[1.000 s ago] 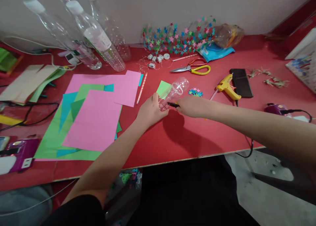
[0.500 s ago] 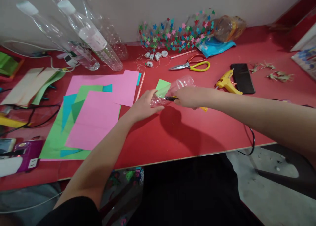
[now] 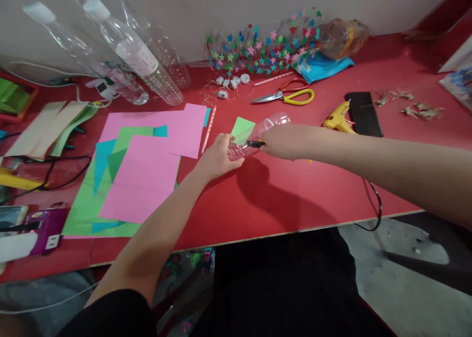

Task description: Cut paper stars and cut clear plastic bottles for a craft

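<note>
A clear plastic bottle lies on its side on the red table. My left hand is wrapped round its left end, thumb at the front. My right hand grips a black and yellow box cutter, whose dark front end lies against the bottle's side. Most of the cutter's handle is hidden in my fist; a bit of yellow shows below it. Whether the blade has gone through the plastic, I cannot tell. A small light green paper sits just behind the bottle.
Yellow-and-red-handled scissors lie behind my right hand. A yellow glue gun and a black phone are to the right, coloured paper sheets to the left. Tall plastic bottles and a star-covered bottle line the wall.
Both hands stay on the bottle and the cutter, with only a slight shift. My right forearm now covers part of the glue gun. The view has moved a little.
</note>
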`<state>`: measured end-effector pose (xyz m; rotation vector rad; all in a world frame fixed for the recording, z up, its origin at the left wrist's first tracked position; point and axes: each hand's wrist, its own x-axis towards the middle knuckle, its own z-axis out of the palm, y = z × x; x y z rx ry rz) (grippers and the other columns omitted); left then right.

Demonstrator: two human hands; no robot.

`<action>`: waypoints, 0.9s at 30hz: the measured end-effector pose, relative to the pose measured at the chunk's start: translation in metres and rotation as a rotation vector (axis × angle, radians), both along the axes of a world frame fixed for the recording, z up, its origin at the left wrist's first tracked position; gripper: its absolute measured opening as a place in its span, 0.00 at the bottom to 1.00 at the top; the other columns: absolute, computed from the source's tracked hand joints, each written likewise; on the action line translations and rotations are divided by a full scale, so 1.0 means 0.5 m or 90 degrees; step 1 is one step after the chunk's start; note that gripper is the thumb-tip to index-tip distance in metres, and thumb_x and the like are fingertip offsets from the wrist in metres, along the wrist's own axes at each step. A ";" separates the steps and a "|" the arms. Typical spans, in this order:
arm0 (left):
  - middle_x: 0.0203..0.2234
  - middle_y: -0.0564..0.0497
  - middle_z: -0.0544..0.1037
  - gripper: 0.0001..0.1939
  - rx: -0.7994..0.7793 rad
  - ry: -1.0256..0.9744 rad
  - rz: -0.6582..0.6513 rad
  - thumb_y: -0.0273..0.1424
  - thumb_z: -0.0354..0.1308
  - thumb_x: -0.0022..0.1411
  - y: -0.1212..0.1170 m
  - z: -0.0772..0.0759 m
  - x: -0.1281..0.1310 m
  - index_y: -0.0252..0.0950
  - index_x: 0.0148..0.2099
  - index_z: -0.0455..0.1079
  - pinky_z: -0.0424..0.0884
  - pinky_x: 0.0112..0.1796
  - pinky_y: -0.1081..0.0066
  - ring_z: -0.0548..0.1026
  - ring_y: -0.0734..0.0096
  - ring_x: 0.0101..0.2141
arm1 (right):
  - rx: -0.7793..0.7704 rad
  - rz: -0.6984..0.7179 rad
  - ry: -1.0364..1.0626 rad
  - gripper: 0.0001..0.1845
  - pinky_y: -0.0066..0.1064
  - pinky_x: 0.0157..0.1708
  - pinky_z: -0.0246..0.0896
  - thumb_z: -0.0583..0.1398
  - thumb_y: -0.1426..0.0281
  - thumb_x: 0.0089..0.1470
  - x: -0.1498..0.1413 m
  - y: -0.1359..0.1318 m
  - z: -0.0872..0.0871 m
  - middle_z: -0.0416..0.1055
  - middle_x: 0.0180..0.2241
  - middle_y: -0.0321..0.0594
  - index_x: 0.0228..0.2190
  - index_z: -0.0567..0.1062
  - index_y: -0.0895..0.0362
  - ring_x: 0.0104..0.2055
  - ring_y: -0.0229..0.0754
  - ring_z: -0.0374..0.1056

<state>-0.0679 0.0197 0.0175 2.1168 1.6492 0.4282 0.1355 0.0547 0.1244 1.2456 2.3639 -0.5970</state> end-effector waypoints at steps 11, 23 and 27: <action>0.49 0.40 0.70 0.27 0.006 0.037 0.050 0.40 0.61 0.53 -0.019 0.003 0.007 0.37 0.52 0.59 0.71 0.45 0.58 0.72 0.53 0.48 | -0.151 -0.131 0.039 0.20 0.28 0.20 0.56 0.45 0.66 0.65 0.028 -0.029 0.013 0.76 0.28 0.46 0.45 0.71 0.62 0.16 0.36 0.65; 0.54 0.40 0.70 0.35 -0.102 -0.086 0.058 0.44 0.65 0.48 0.007 0.012 -0.033 0.40 0.55 0.58 0.70 0.49 0.59 0.72 0.55 0.49 | 0.075 -0.072 0.108 0.18 0.29 0.26 0.51 0.49 0.64 0.63 0.038 -0.014 -0.005 0.76 0.35 0.47 0.47 0.70 0.59 0.28 0.41 0.69; 0.52 0.43 0.71 0.21 -0.144 -0.157 0.032 0.45 0.46 0.64 0.014 0.010 -0.049 0.40 0.54 0.62 0.71 0.44 0.65 0.73 0.63 0.46 | 0.116 -0.074 0.141 0.17 0.29 0.28 0.50 0.49 0.64 0.63 0.040 0.009 -0.043 0.76 0.38 0.48 0.47 0.70 0.59 0.32 0.42 0.69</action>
